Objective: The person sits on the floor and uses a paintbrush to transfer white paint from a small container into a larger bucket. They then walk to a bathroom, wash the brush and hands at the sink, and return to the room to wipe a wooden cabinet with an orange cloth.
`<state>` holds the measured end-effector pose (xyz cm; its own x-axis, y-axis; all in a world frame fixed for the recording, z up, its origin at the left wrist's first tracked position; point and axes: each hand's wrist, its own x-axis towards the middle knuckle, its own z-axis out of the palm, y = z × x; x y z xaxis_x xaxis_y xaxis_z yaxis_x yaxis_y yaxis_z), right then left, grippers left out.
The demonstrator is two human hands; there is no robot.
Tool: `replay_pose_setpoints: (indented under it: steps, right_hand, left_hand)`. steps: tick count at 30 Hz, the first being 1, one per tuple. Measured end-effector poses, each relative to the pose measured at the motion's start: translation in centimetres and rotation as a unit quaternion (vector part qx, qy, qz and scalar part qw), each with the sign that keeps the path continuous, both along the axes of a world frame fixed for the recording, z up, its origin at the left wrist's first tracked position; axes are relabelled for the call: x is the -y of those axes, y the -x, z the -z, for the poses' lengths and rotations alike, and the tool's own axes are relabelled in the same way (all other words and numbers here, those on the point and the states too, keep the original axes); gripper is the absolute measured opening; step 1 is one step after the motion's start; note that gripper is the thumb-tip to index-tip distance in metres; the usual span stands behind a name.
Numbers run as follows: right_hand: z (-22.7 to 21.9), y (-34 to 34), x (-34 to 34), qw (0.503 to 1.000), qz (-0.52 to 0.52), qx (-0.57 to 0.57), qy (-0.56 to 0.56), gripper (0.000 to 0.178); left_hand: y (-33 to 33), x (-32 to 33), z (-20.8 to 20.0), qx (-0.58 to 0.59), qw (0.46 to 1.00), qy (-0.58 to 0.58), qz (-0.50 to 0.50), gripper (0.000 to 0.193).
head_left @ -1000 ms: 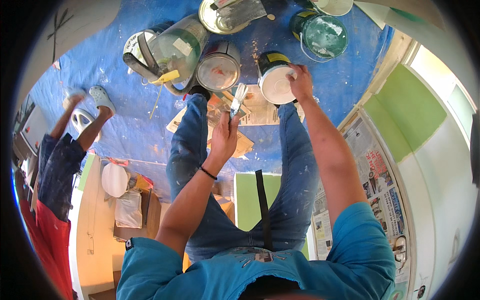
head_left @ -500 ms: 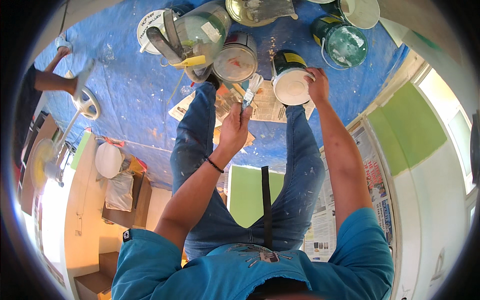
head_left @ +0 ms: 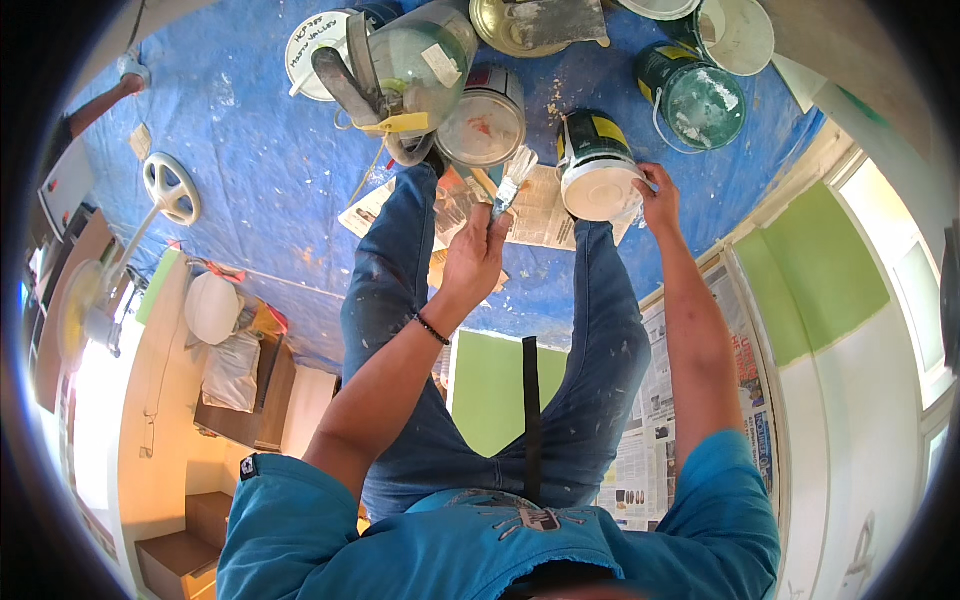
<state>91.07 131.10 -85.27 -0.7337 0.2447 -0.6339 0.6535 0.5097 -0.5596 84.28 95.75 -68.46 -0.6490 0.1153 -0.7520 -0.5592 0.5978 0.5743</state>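
Note:
A paintbrush with white-coated bristles is gripped in my left hand, its bristles pointing up and away from me. My right hand pinches the right edge of a round white lid on a small dark green paint pail with a yellow label. The pail stands just beyond my right foot. Left of it is a larger paint can with a pale, red-smudged lid. Newspaper sheets lie under the brush and between my feet.
A clear tank-like container with a hose stands ahead left, beside a white-lidded bucket. Green pails are far right, and a flat scraper rests on a gold lid. A standing fan and another person's leg are left.
My right hand has slid down the lid's right edge, and more of the pail's green side shows. The other person's arm has left the view. The brush remains in my left hand.

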Motion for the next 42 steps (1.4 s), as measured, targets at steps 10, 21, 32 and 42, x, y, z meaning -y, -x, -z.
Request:
replay_pose_setpoints:
  steps: [10,21,32,42]
  right_hand:
    - [-3.9,-1.8,-1.0,0.997,0.032,-0.027,0.063,0.031]
    - [-14.1,-3.8,-2.8,0.981,0.092,-0.116,0.127,0.026]
    - [-14.0,5.7,-9.7,0.9,-0.118,-0.36,-0.216,0.022]
    - [0.0,0.8,-9.7,0.89,-0.069,-0.37,-0.256,0.028]
  left_hand:
    - [-0.6,-2.1,-2.9,-0.053,0.997,0.043,0.025,0.023]
    - [-6.2,-6.7,-13.4,-0.145,0.989,-0.004,-0.022,0.028]
    - [-5.7,-7.7,-4.5,-0.189,0.98,-0.041,-0.037,0.029]
    - [-2.9,-5.7,2.2,-0.208,0.973,-0.081,-0.061,0.032]
